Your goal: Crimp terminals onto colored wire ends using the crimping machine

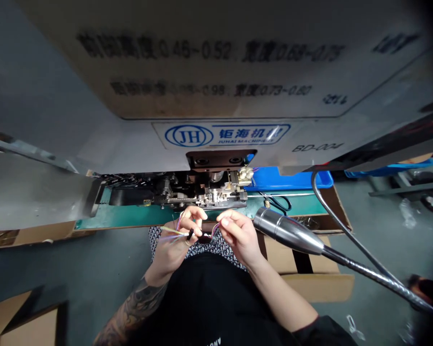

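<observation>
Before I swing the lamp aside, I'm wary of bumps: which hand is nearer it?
The right hand, close by the lamp; the left hand is farther off.

- The wires [176, 231] look plastic-coated and smooth.
- Lamp head [292, 231]: polished metal, glossy, with bright streaks of reflection.
- Lamp neck [371, 275]: shiny metal, finely ribbed.
- Machine housing [130, 150]: smooth, painted-looking, with a soft sheen.
- Logo sticker [216, 135]: smooth and glossy, catching glare towards one end.
- Machine mechanism [213, 195]: bare metal, bright in places, dark in others.
- Tabletop [130, 216]: smooth green surface, slightly shiny.
- Tray [288, 179]: blue plastic, smooth and glossy.
- Box flap [317, 287]: plain brown cardboard, matt.
- Shirt [205, 293]: black cloth, matt.
- Patterned garment [219, 250]: soft-looking printed cloth.
- Floor [104, 274]: smooth, with a dull sheen.
</observation>
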`<state>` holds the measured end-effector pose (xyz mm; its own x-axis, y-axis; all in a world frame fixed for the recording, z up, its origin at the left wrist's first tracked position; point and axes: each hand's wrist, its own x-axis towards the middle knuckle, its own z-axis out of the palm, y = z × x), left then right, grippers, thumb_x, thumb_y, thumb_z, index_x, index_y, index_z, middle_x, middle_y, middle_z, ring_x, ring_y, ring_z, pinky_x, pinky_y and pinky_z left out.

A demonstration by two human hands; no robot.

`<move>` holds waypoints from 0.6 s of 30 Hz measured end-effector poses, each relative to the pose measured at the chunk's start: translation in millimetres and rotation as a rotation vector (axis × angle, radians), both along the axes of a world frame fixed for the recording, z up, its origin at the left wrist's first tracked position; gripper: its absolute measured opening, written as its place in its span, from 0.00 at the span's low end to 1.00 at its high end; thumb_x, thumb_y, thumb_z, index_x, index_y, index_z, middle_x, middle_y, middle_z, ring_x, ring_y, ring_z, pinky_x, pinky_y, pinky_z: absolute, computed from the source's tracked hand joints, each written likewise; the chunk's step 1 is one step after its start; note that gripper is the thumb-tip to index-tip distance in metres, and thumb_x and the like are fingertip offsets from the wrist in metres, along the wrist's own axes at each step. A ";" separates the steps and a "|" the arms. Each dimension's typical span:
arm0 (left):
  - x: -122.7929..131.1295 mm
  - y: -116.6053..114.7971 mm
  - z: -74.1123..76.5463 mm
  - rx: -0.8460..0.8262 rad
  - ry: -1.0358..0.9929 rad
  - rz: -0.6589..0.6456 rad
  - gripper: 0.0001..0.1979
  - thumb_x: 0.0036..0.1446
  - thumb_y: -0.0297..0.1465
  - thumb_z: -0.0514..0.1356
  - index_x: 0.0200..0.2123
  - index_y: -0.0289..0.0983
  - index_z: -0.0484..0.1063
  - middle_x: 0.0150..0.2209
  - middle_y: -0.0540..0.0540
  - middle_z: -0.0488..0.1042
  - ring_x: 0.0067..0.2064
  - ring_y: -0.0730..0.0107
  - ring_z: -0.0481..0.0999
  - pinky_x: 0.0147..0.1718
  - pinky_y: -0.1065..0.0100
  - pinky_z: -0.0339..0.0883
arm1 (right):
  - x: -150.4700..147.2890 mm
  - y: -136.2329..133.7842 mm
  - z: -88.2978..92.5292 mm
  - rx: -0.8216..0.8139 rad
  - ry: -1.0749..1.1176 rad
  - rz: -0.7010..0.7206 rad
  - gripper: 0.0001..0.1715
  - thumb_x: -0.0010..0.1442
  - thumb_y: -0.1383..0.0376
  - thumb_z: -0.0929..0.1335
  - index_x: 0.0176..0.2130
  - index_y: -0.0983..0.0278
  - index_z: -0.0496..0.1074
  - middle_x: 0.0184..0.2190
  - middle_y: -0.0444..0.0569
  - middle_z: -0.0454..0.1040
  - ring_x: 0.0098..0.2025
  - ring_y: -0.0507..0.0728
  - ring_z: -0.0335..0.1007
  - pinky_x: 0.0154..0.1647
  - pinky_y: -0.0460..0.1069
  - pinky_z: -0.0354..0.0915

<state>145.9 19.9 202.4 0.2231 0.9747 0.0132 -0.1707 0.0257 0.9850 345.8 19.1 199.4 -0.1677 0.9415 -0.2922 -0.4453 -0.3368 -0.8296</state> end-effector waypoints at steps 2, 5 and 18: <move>4.7 1.6 -0.2 -0.037 -0.120 0.002 0.17 0.66 0.48 0.71 0.33 0.41 0.81 0.45 0.40 0.74 0.40 0.62 0.72 0.39 0.60 0.73 | 5.9 -1.7 -2.7 0.106 -0.119 0.080 0.18 0.63 0.52 0.79 0.43 0.63 0.80 0.21 0.34 0.64 0.20 0.46 0.50 0.22 0.44 0.51; 14.5 4.0 0.4 -0.094 -0.270 -0.022 0.13 0.66 0.43 0.72 0.34 0.40 0.83 0.42 0.43 0.72 0.38 0.67 0.71 0.37 0.65 0.69 | 10.6 -6.0 -1.6 0.242 -0.262 0.295 0.21 0.56 0.54 0.83 0.43 0.63 0.82 0.23 0.36 0.64 0.22 0.47 0.50 0.21 0.44 0.52; 0.6 2.4 -7.7 0.028 0.168 -0.319 0.16 0.68 0.23 0.59 0.27 0.38 0.77 0.30 0.46 0.80 0.35 0.65 0.79 0.38 0.64 0.70 | 182.1 68.4 10.1 0.257 -0.777 0.079 0.21 0.60 0.51 0.79 0.28 0.65 0.81 0.23 0.46 0.77 0.26 0.54 0.71 0.28 0.49 0.65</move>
